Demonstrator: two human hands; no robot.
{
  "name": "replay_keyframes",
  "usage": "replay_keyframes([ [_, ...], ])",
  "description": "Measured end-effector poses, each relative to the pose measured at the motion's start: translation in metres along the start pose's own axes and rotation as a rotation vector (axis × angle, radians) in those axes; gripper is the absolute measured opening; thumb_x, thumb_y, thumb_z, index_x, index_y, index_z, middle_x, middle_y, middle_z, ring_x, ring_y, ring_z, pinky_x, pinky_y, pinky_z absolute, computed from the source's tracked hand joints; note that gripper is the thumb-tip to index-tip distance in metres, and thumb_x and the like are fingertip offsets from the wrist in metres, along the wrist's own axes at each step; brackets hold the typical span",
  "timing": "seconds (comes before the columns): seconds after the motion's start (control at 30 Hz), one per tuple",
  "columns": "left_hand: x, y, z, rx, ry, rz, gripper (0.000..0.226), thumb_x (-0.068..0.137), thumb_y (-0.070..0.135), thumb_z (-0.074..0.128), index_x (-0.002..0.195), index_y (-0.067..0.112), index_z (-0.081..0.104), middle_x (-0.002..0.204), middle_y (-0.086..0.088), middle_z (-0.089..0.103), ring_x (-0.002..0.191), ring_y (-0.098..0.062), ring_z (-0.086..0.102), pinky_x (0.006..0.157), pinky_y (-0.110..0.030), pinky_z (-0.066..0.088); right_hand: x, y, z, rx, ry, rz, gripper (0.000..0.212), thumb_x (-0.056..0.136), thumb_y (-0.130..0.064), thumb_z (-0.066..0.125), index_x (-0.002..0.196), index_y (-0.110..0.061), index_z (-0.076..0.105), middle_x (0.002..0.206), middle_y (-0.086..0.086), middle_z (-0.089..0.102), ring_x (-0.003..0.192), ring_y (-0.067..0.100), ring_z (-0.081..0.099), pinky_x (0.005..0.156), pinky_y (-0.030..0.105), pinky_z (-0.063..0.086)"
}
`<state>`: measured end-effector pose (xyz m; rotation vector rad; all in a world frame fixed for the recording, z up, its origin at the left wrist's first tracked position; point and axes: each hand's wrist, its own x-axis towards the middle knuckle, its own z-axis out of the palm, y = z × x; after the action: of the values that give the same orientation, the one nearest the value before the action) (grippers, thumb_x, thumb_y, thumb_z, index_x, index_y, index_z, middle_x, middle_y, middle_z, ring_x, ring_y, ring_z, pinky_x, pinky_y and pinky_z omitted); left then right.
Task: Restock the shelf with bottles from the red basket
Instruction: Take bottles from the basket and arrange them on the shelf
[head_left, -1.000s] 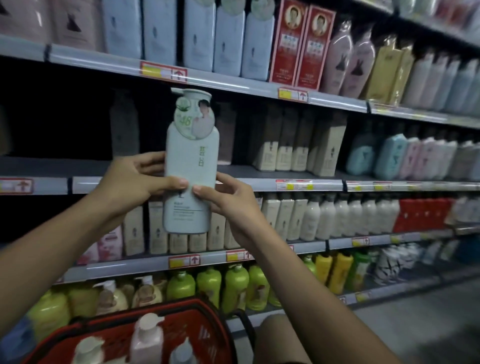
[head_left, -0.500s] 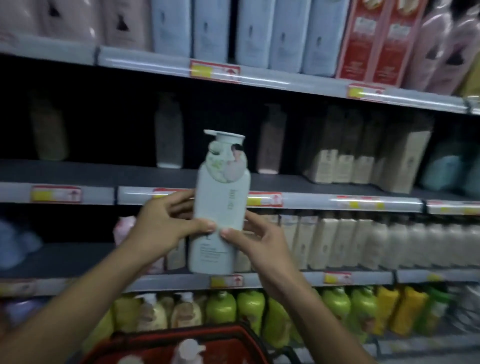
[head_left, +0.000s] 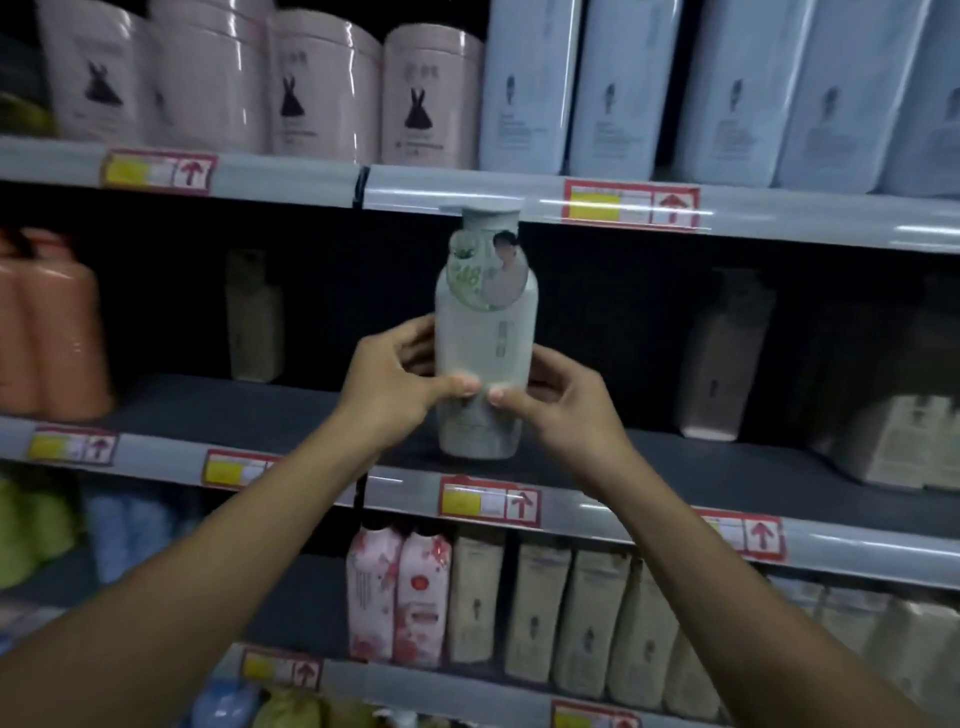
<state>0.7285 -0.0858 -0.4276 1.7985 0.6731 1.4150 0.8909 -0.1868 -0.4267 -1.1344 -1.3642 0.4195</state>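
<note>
Head view: one pale green bottle (head_left: 485, 332) held upright at centre, base at or just above the dark shelf (head_left: 260, 410); contact unclear. Left hand (head_left: 395, 379) curled round its side from 9 o'clock, right hand (head_left: 558, 400) from 3 o'clock, thumbs nearly meeting on the front. At 12 o'clock, four pink bottles (head_left: 431, 98) beside four pale blue bottles (head_left: 618, 88). At 9 o'clock, one beige bottle (head_left: 254, 317) standing far back. At 6 o'clock, two floral pink bottles (head_left: 400, 597).

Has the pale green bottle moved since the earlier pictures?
Yes. The pale green bottle went forward onto the dark shelf; earlier it was held before the shelf edge.
</note>
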Motion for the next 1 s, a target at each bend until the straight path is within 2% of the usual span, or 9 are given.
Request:
replay_keyframes([
  [0.1, 0.013, -0.029, -0.001, 0.063, 0.01, -0.041, 0.077, 0.064, -0.001, 0.092, 0.134, 0.01, 0.063, 0.115, 0.001, 0.075, 0.107, -0.012, 0.072, 0.094, -0.037, 0.06, 0.02, 0.022, 0.012, -0.091, -0.01, 0.063, 0.053, 0.084, 0.002, 0.079, 0.132, -0.012, 0.062, 0.117, -0.001, 0.072, 0.108, 0.012, 0.07, 0.094, 0.03, 0.059],
  [0.23, 0.037, -0.053, 0.003, 0.086, 0.015, -0.076, 0.076, 0.067, 0.006, 0.092, 0.135, 0.018, 0.062, 0.106, 0.018, 0.071, 0.091, 0.001, 0.072, 0.075, -0.017, 0.059, 0.047, 0.045, 0.018, -0.138, -0.003, 0.121, 0.052, 0.087, -0.005, 0.079, 0.135, -0.012, 0.062, 0.128, 0.006, 0.071, 0.115, 0.018, 0.068, 0.101, 0.041, 0.057],
  [0.4, 0.046, -0.065, 0.022, 0.191, 0.087, -0.094, 0.06, 0.077, 0.013, 0.087, 0.133, 0.017, 0.065, 0.111, 0.004, 0.075, 0.084, 0.001, 0.068, 0.074, -0.018, 0.056, 0.064, 0.057, 0.018, -0.2, 0.053, 0.215, 0.05, 0.091, -0.015, 0.077, 0.138, -0.007, 0.06, 0.129, 0.01, 0.071, 0.114, 0.022, 0.069, 0.099, 0.043, 0.058],
  [0.53, 0.037, -0.062, 0.016, 0.321, 0.123, -0.123, 0.053, 0.07, 0.024, 0.092, 0.119, 0.024, 0.072, 0.08, 0.021, 0.068, 0.066, 0.01, 0.066, 0.05, -0.003, 0.044, 0.058, 0.058, 0.02, -0.319, 0.113, 0.233, 0.051, 0.083, -0.024, 0.085, 0.129, -0.011, 0.067, 0.116, 0.006, 0.075, 0.101, 0.018, 0.073, 0.088, 0.035, 0.062],
  [0.6, 0.032, -0.058, 0.015, 0.373, 0.132, -0.126, 0.044, 0.066, 0.025, 0.094, 0.105, 0.023, 0.074, 0.074, 0.017, 0.069, 0.063, 0.014, 0.065, 0.049, -0.003, 0.046, 0.053, 0.057, 0.024, -0.462, 0.165, 0.241, 0.046, 0.079, -0.028, 0.088, 0.117, -0.008, 0.072, 0.108, 0.006, 0.076, 0.094, 0.019, 0.074, 0.08, 0.034, 0.063],
  [0.67, 0.027, -0.057, 0.019, 0.435, 0.132, -0.134, 0.038, 0.066, 0.024, 0.094, 0.097, 0.02, 0.073, 0.082, 0.01, 0.075, 0.071, 0.002, 0.071, 0.062, -0.017, 0.058, 0.052, 0.057, 0.031, -0.57, 0.17, 0.256, 0.041, 0.078, -0.028, 0.089, 0.107, -0.003, 0.074, 0.107, 0.01, 0.076, 0.094, 0.024, 0.074, 0.078, 0.04, 0.064],
  [0.73, 0.025, -0.058, 0.026, 0.503, 0.129, -0.137, 0.033, 0.069, 0.023, 0.092, 0.094, 0.018, 0.072, 0.092, 0.002, 0.076, 0.084, -0.013, 0.073, 0.071, -0.029, 0.06, 0.054, 0.058, 0.036, -0.611, 0.187, 0.276, 0.039, 0.077, -0.029, 0.089, 0.101, -0.001, 0.075, 0.105, 0.013, 0.076, 0.095, 0.027, 0.074, 0.077, 0.043, 0.064],
  [0.87, 0.033, -0.066, 0.035, 0.497, 0.161, -0.156, 0.032, 0.072, 0.023, 0.09, 0.09, 0.019, 0.065, 0.09, 0.001, 0.074, 0.084, -0.015, 0.07, 0.052, -0.012, 0.037, 0.061, 0.064, 0.043, -0.629, 0.233, 0.289, 0.035, 0.08, -0.029, 0.087, 0.098, -0.002, 0.075, 0.101, 0.012, 0.075, 0.091, 0.026, 0.073, 0.074, 0.04, 0.064],
  [1.0, 0.045, -0.07, 0.041, 0.478, 0.175, -0.186, 0.032, 0.075, 0.02, 0.088, 0.088, 0.019, 0.059, 0.093, -0.001, 0.072, 0.081, -0.013, 0.065, 0.05, -0.01, 0.032, 0.074, 0.073, 0.046, -0.571, 0.268, 0.308, 0.029, 0.082, -0.025, 0.086, 0.096, -0.003, 0.073, 0.098, 0.011, 0.075, 0.088, 0.025, 0.072, 0.071, 0.036, 0.062],
])
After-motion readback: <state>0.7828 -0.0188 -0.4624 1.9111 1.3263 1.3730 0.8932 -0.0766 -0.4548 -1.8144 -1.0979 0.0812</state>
